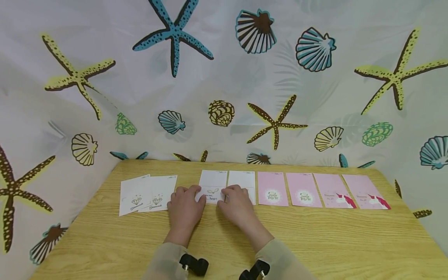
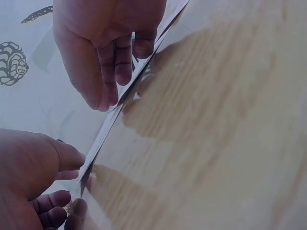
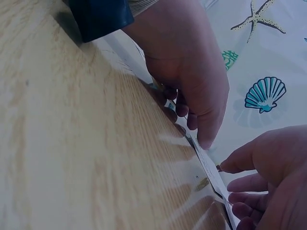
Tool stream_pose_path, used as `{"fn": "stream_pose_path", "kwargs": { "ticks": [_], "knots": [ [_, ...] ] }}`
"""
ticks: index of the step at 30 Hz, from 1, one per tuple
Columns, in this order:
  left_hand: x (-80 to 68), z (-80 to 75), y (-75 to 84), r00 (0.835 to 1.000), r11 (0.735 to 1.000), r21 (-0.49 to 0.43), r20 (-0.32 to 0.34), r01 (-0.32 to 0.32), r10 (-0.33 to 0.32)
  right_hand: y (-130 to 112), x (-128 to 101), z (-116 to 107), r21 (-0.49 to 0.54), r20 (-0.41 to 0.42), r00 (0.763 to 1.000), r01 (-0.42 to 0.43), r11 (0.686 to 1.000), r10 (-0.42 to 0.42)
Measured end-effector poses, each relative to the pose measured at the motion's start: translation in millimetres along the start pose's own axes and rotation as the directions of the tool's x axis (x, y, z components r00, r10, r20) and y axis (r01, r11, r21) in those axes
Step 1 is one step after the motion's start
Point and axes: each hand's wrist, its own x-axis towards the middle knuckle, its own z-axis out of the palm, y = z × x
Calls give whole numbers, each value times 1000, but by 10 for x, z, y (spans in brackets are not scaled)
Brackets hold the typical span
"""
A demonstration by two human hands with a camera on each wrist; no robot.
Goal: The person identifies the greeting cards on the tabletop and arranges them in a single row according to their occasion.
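A white card [image 1: 213,178] with gold wings and the word "heart" lies on the wooden table, between both hands. The left hand [image 1: 185,208] touches its left side with the fingertips and thumb. At its lower right, the right hand [image 1: 236,206] rests its fingertips near the border with a second white card [image 1: 241,178], whose lower part it covers. In the left wrist view, the left hand [image 2: 108,45] has its fingers pointing down at the card edge. The right wrist view shows the right hand [image 3: 184,72] with thumb extended downward and other fingers bent, partly hidden.
Two overlapping white cards with gold diamonds, one of them a diamond card [image 1: 162,188], lie at the left. Rightward stand two pink "Smile More" cards [image 1: 273,181] and two pink unicorn cards [image 1: 330,184] in a row. A cloth [image 1: 210,85] printed with starfish and shells hangs behind the table [image 1: 336,245].
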Motion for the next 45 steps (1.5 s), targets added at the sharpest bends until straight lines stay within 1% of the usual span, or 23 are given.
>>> {"fn": "stream_pose_path", "kwargs": {
  "ticks": [7, 9, 12, 15, 19, 23, 28, 32, 35, 39, 45],
  "knots": [
    [-17, -81, 1, 1000, 999, -39, -4, 10, -10, -35, -21, 9, 49, -26, 999, -20, 999, 21],
    [-22, -130, -22, 1000, 999, -48, -7, 6, -6, -59, -26, 12, 72, -42, 999, -17, 997, 20],
    [-25, -247, -81, 1000, 999, -50, -16, 1, -2, -116, -33, 7, 123, -67, 998, 10, 992, -2],
    [-26, -394, -176, 1000, 999, -44, -26, 2, -3, -182, -37, 5, 192, -78, 997, 38, 981, -23],
    [-28, -588, -357, 999, 999, -43, -33, 12, -13, -281, -41, 22, 267, -67, 997, 56, 962, -40],
    [-31, -721, -568, 999, 999, -31, -15, 35, -35, -384, -56, 71, 317, -44, 997, 72, 946, -62],
    [-14, -843, -800, 998, 998, -23, 28, 55, -55, -535, -81, 133, 384, 8, 997, 66, 921, -75],
    [15, -890, -933, 998, 999, -22, 45, 43, -42, -630, -98, 183, 406, 41, 996, 52, 913, -75],
    [41, -898, -1018, 999, 999, -29, 32, 38, -38, -683, -87, 243, 407, 58, 995, 56, 912, -87],
    [48, -919, -1112, 998, 998, -38, 26, 55, -54, -759, -79, 334, 449, 102, 990, 40, 892, -96],
    [58, -872, -1194, 997, 997, 24, 34, 71, -72, -828, -77, 472, 486, 133, 988, 7, 874, -82]
  ]
}}
